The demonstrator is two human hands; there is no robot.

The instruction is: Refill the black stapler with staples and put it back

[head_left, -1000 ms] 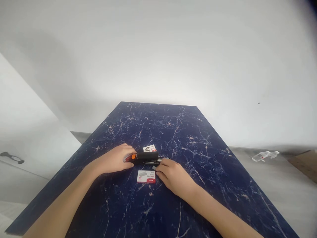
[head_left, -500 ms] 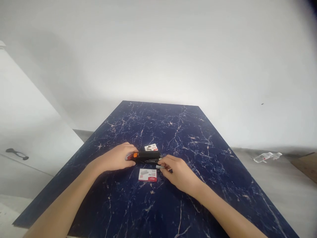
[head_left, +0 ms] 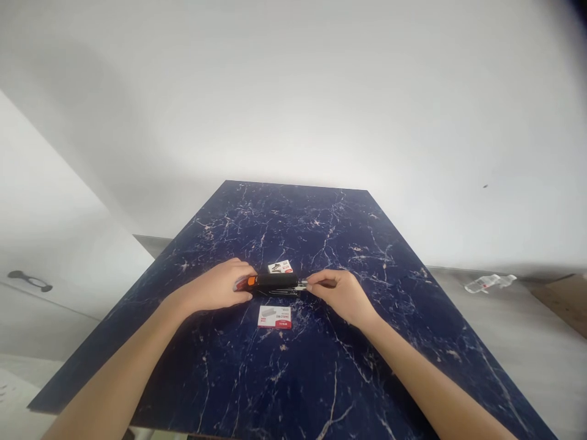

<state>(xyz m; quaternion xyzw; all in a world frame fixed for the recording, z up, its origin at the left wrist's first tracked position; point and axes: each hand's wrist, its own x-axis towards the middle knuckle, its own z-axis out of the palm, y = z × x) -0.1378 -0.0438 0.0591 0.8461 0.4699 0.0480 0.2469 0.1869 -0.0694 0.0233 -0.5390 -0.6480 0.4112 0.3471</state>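
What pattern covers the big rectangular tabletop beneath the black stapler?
The rectangular tabletop is dark navy marble with thin, pale pinkish veins, clearest in the head view.

One stapler [head_left: 276, 280], two staple boxes [head_left: 274, 317]

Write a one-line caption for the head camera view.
Left hand grips a black stapler, right hand pinches its metal end, staple box in front on a blue marble table.
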